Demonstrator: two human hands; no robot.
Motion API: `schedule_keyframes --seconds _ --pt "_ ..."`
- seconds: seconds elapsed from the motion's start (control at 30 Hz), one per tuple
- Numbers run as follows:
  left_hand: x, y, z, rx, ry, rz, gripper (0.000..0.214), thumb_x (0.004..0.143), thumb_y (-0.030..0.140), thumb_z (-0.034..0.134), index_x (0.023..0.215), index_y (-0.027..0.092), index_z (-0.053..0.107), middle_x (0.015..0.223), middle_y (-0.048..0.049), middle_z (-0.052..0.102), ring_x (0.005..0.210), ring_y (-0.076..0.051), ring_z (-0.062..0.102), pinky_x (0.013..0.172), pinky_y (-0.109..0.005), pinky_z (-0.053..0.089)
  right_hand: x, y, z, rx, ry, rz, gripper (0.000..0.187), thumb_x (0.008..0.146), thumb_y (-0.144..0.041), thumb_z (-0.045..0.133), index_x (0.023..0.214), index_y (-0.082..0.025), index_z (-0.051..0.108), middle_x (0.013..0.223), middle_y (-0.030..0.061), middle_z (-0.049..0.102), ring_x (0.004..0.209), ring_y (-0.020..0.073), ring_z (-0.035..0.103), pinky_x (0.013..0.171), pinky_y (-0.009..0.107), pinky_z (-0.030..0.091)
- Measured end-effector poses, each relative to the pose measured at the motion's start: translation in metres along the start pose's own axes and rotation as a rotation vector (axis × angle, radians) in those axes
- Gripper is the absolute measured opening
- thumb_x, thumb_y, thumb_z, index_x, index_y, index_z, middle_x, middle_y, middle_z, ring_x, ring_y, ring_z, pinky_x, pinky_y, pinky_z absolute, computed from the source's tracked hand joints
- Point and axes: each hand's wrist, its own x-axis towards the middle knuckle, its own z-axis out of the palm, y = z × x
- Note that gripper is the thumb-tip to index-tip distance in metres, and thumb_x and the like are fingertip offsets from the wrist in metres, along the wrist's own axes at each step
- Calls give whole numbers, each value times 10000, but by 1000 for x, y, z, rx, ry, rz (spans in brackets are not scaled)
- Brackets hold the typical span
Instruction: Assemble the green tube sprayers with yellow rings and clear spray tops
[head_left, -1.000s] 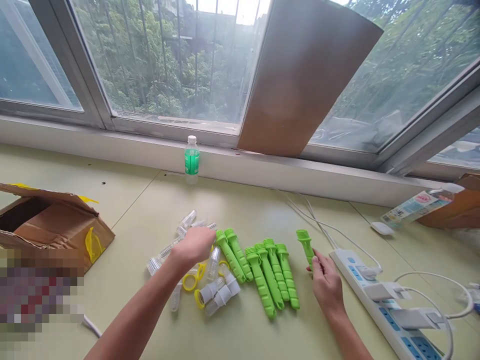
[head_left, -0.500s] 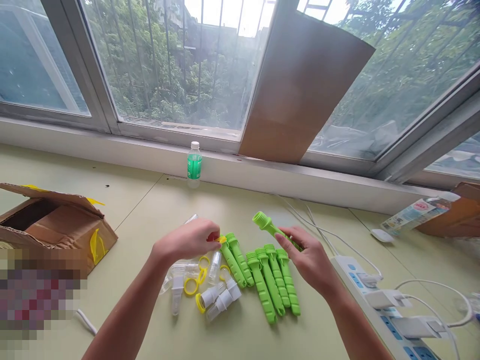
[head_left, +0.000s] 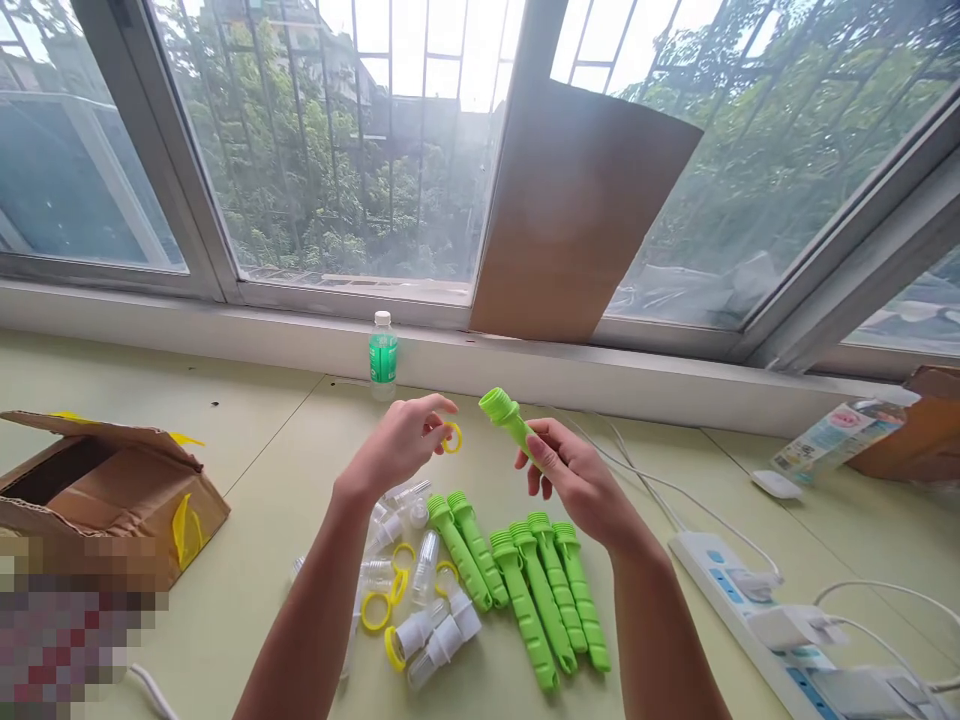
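A yellow ring (head_left: 453, 438) is pinched between the thumb and fingers of my left hand (head_left: 401, 440), above the table. My right hand (head_left: 574, 470) grips a green ribbed plastic tube with a threaded end (head_left: 510, 415), tilted so its open mouth faces up and left towards the ring. The two parts are apart. Below lie several more green tubes (head_left: 532, 610) side by side. To their left are clear and white plastic pieces (head_left: 442, 640) and more yellow rings (head_left: 376, 611), partly hidden by my left arm.
An open cardboard box (head_left: 142, 480) stands at the left. A bottle with a green label (head_left: 382, 355) is by the windowsill. On the right lie a power strip (head_left: 720, 590) with plugs and cables, a white mouse-like object (head_left: 776, 485) and a larger bottle (head_left: 832, 440).
My left hand has lifted the yellow ring up from beside the green tubes. My right hand has brought its green tube up and to the left, nearer the ring.
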Motion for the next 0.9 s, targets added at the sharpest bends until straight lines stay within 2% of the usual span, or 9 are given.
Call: schedule_keyframes --seconds 0.13,0.27,0.37,0.5,0.67,0.8,0.9 --pt "4 -3 12 -132 62 -10 112 860 299 557 869 190 531 787 -42 714 658 -144 665 614 -255 515 -4 4 -5 -39 -20 17 354 931 -507 477 1067 -184 527 837 36 608 589 128 533 546 263 453" --pt "5 1 14 -82 243 -4 129 835 303 614 807 187 564 766 -38 716 690 -166 690 629 -266 535 -10 -4 -4 -125 -30 32 311 930 -478 493 1075 -207 544 818 23 613 597 136 534 551 265 450" --pt "4 6 13 -61 332 8 129 812 301 653 790 183 605 755 -29 716 717 -172 700 633 -259 544 -13 -11 -1 -216 -53 33 289 925 -472 502 1055 -222 567 766 7 603 591 143 530 542 264 437" --pt "2 11 15 -81 415 31 124 799 302 678 800 184 641 789 -19 720 741 -163 704 640 -246 558 -12 -13 4 -330 25 -16 262 921 -451 514 1042 -230 590 746 1 607 591 146 515 543 263 411" --pt "0 14 18 -222 319 35 211 790 295 694 973 189 684 873 -39 746 834 -187 715 743 -292 589 -10 -11 5 -377 145 -76 265 890 -420 568 1070 -232 618 849 26 657 682 166 566 572 261 417" --pt "-1 14 17 -267 242 58 169 810 289 664 926 169 695 912 -52 741 845 -186 708 779 -303 584 -11 -11 5 -390 149 -95 253 878 -389 587 1073 -233 634 857 31 679 700 173 586 578 259 433" --pt "-1 12 14 -252 166 23 177 804 295 664 922 163 668 935 -59 730 861 -184 695 770 -293 571 -11 -12 5 -401 121 -88 231 874 -365 592 1061 -238 641 893 36 691 727 182 603 560 251 434"
